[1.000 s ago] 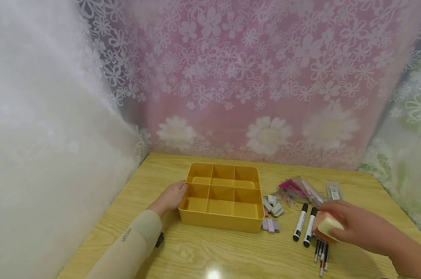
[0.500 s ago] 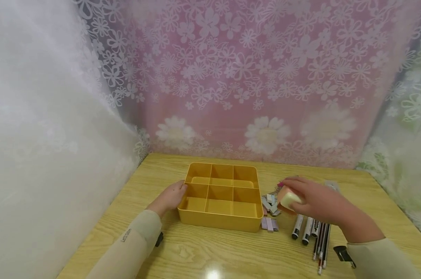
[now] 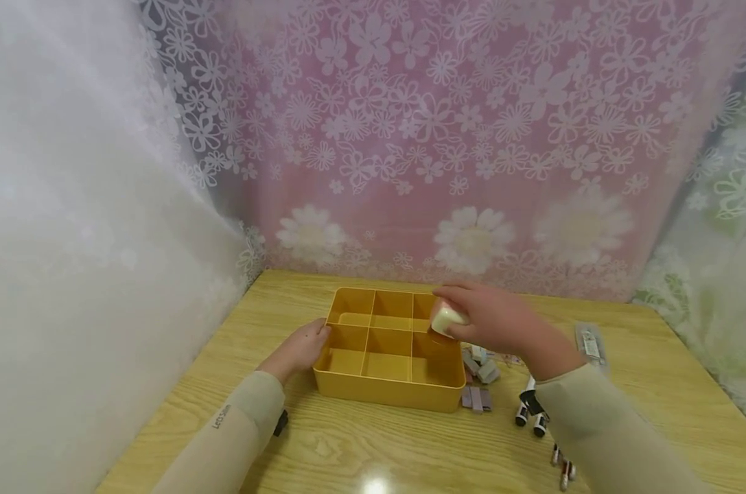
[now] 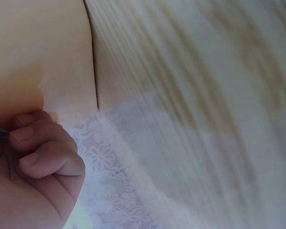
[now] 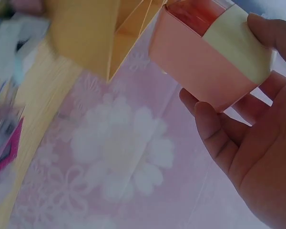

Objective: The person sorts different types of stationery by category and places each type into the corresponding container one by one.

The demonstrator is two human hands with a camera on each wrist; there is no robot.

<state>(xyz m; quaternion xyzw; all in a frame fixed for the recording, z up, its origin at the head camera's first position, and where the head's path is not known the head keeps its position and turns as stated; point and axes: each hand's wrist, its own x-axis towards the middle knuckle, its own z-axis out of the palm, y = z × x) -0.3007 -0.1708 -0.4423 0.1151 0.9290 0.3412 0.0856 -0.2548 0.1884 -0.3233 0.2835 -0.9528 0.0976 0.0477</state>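
Note:
A yellow box (image 3: 388,392) with six compartments stands on the wooden table. My left hand (image 3: 298,350) grips its left rim; in the left wrist view that hand (image 4: 43,167) has curled fingers at the box wall (image 4: 19,57). Over the right side of the box, my right hand (image 3: 496,322) holds a pink and cream block-shaped object (image 3: 448,320). The right wrist view shows this object (image 5: 205,62) between the thumb and fingers of the right hand (image 5: 257,138), with a clear reddish part on top.
Right of the box lie several erasers (image 3: 476,398), with two markers (image 3: 540,424) and several pencils (image 3: 565,473) partly under the right sleeve. A clear packet (image 3: 590,343) lies farther right. Floral curtains (image 3: 410,137) stand behind the table.
My right hand has carried the pink and cream object leftward from above the markers to over the box's right compartments. The left hand has stayed on the rim.

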